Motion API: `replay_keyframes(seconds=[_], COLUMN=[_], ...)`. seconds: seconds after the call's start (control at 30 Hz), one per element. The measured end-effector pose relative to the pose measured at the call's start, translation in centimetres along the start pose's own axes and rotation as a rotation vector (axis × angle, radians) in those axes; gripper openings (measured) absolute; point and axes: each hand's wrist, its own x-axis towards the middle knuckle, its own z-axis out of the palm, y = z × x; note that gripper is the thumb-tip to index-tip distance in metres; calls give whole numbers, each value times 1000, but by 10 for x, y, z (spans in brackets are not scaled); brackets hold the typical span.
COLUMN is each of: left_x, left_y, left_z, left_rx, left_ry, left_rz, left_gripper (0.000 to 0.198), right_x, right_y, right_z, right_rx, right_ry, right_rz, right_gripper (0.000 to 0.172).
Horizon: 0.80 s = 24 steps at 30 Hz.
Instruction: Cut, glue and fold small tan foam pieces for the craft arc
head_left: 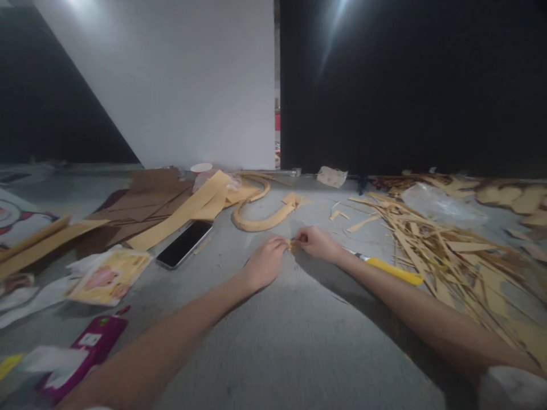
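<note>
Both of my hands meet over the grey floor in the middle of the view. My left hand and my right hand each pinch one end of a small tan scrap of card between fingertips. The scrap is tiny and mostly hidden by the fingers. Just beyond the hands lies a curved tan cardboard arc. A yellow-handled cutter lies on the floor right behind my right forearm.
A black phone lies left of the hands beside long tan strips and brown card sheets. A heap of thin offcuts fills the right side. A printed packet and a purple box lie near left.
</note>
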Motion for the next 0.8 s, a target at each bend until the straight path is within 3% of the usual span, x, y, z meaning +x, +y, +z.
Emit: replay_keyframes(seconds=[0.33, 0.53, 0.8], left_x=[-1, -1, -2], left_y=[6, 5, 10], left_z=[-1, 0, -2], left_rx=[100, 138, 110], left_ry=[-28, -53, -54], left_rz=[34, 60, 53], left_gripper=[60, 53, 48], right_x=[4, 6, -1], right_y=[-5, -6, 0], right_z=[-3, -3, -2], right_rx=[-32, -60, -54], right_ry=[-25, -30, 32], right_rz=[21, 33, -62], right_gripper=[16, 17, 8])
